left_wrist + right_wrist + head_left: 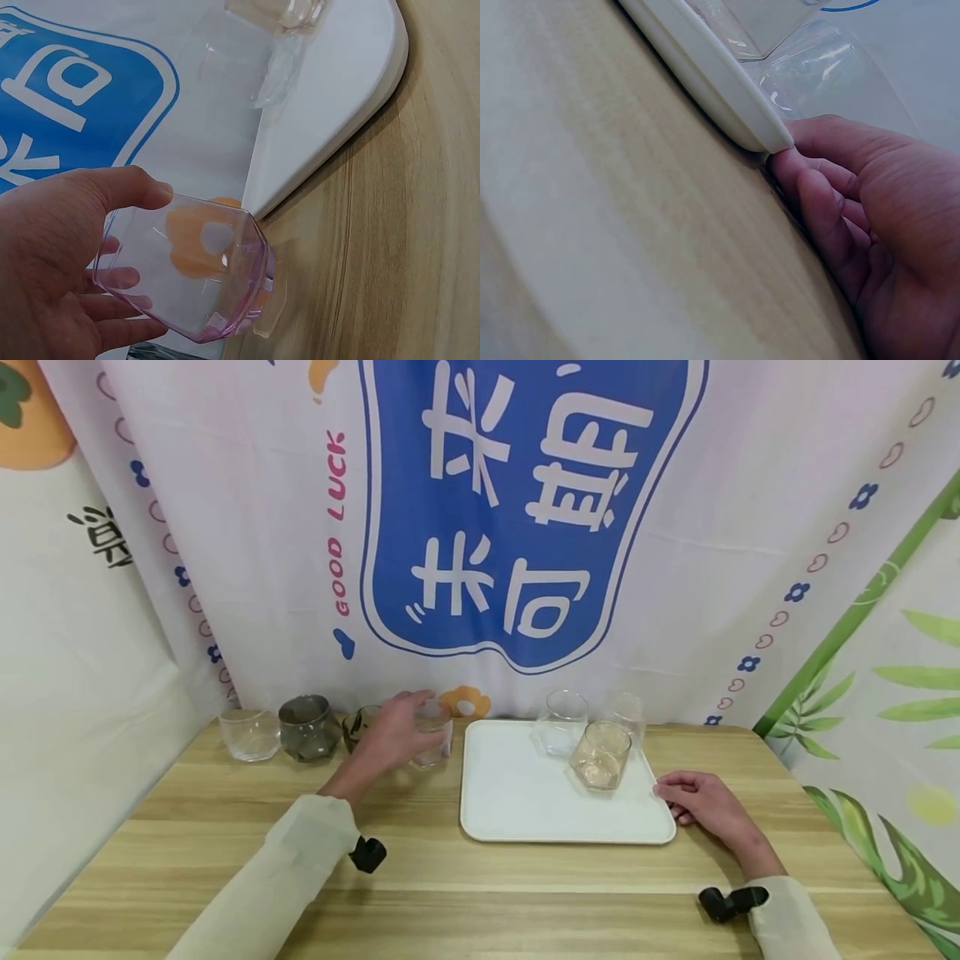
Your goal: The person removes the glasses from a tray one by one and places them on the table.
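Note:
My left hand [392, 737] is around a clear, faintly pink-tinted glass [202, 277] beside the tray's left edge. In the left wrist view its thumb lies at the rim, and the other fingers show through the far side. At the tray's right edge, my right hand [708, 808] pinches the rim of the white tray [517, 806] between thumb and fingers. On the tray's right part stand an amber glass [600, 764] and a clear glass [558, 735]. Behind the amber one is another clear glass [628, 714], its base partly hidden.
Left of my left hand stand a clear glass [250, 739], a smoky grey glass [309, 739] and a dark glass [358, 727] partly hidden by that hand. A printed cloth [262, 568] hangs behind the wooden table [450, 897].

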`<state>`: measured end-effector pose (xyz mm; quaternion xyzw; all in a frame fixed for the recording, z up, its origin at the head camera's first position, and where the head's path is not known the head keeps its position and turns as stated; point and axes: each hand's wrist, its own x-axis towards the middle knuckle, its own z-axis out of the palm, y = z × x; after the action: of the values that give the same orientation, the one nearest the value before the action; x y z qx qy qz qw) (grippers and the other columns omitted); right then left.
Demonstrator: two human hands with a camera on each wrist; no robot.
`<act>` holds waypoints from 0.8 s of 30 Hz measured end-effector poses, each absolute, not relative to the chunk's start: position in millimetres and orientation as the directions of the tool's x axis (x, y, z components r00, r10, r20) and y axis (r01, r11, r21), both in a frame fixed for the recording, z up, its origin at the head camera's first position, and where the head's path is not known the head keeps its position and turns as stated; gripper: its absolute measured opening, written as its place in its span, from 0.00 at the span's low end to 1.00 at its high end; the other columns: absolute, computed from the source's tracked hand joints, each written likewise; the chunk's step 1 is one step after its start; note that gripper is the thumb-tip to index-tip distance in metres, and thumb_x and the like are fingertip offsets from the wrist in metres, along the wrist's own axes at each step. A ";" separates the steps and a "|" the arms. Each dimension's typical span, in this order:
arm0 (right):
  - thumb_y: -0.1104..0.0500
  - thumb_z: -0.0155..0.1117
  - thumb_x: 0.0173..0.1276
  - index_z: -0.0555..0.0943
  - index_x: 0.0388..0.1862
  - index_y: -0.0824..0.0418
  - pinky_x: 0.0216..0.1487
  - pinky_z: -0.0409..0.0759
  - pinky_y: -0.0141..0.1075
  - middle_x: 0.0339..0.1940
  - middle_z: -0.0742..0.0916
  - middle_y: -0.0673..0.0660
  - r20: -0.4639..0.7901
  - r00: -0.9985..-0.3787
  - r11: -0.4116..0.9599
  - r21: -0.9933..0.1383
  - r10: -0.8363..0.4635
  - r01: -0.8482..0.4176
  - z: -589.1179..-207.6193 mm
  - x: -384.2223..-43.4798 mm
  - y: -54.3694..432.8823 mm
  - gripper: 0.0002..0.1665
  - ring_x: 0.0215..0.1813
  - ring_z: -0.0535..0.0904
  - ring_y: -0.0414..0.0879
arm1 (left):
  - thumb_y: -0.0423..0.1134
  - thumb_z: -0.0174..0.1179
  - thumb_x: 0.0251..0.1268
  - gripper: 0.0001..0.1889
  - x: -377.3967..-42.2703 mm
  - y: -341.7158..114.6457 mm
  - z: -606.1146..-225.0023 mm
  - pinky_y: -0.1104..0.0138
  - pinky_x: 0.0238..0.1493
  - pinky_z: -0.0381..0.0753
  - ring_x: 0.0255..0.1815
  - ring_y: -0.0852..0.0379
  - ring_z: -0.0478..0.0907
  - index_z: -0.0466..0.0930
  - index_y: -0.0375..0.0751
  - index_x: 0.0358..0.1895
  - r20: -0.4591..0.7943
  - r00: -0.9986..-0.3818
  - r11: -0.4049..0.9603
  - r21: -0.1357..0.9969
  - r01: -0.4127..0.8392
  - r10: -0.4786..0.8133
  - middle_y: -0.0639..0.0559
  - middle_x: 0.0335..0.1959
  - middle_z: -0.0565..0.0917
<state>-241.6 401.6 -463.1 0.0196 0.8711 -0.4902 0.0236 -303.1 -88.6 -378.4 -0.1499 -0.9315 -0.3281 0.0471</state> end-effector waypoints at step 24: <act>0.51 0.70 0.73 0.81 0.56 0.73 0.29 0.84 0.34 0.30 0.86 0.55 -0.073 -0.997 0.509 -0.858 0.013 0.069 -461.9 -241.4 402.5 0.26 0.31 0.82 0.44 | 0.46 0.61 0.73 0.37 -299.0 -79.0 -381.2 0.41 0.64 0.73 0.67 0.34 0.71 0.59 0.35 0.79 0.090 -0.965 0.814 0.521 0.257 0.248 0.30 0.73 0.63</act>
<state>-241.4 402.5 -461.9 0.0238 0.8680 -0.4951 0.0283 -299.0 -79.0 -381.2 -0.1326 -0.9523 -0.2746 0.0090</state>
